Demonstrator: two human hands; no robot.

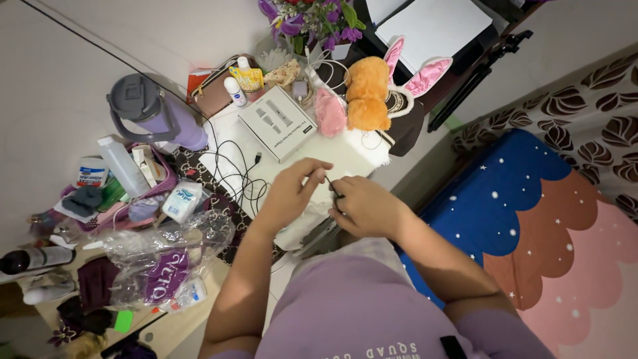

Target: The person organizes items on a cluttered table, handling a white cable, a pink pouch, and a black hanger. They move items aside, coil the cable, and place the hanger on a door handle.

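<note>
My left hand (290, 189) and my right hand (364, 206) meet in front of my chest, above a white table top (345, 156). Both pinch a thin dark cable (330, 184) that runs between their fingertips. What the cable's end plugs into is hidden by my right fingers. More black cable (239, 176) loops over the white surface to the left of my left hand. A white flat box (277, 122) printed with trimmer pictures lies just beyond the hands.
A purple lidded tumbler (153, 110), bottles, a pouch of toiletries (126, 193) and crumpled clear plastic bags (166, 256) crowd the left. An orange plush toy with pink rabbit ears (372, 90) and purple flowers (312, 16) stand at the back. A blue, brown and pink mat (531, 219) lies at the right.
</note>
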